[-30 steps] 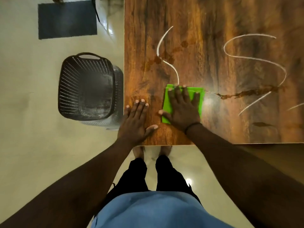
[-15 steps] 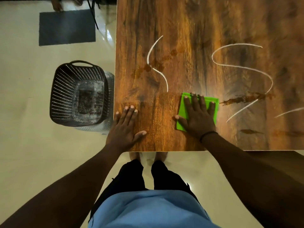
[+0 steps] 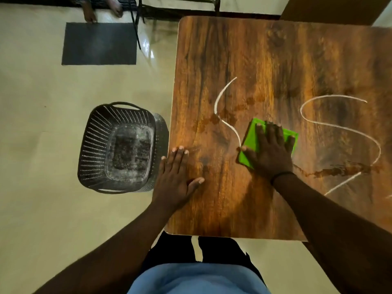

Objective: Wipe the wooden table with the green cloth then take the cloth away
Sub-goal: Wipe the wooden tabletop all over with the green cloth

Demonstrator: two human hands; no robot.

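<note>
The wooden table (image 3: 265, 60) fills the right half of the view. A folded green cloth (image 3: 250, 141) lies flat on it, tilted a little. My right hand (image 3: 270, 149) presses down on the cloth with fingers spread, covering most of it. The cloth's left edge touches the lower end of a white curved line (image 3: 224, 102). A longer white squiggle (image 3: 343, 128) and a brown smear (image 3: 343, 170) lie to the right of the cloth. My left hand (image 3: 176, 177) rests flat on the table's left edge, fingers apart, holding nothing.
A dark perforated basket (image 3: 121, 145) stands on the floor against the table's left side. A grey mat (image 3: 99, 43) lies on the floor farther back, with a person's bare feet (image 3: 101, 9) and chair legs beyond it. My own legs stand at the table's near edge.
My right hand slid the cloth right, then up toward the lower end of the left white line and turned it a little. My left hand stayed at the table's left edge.
</note>
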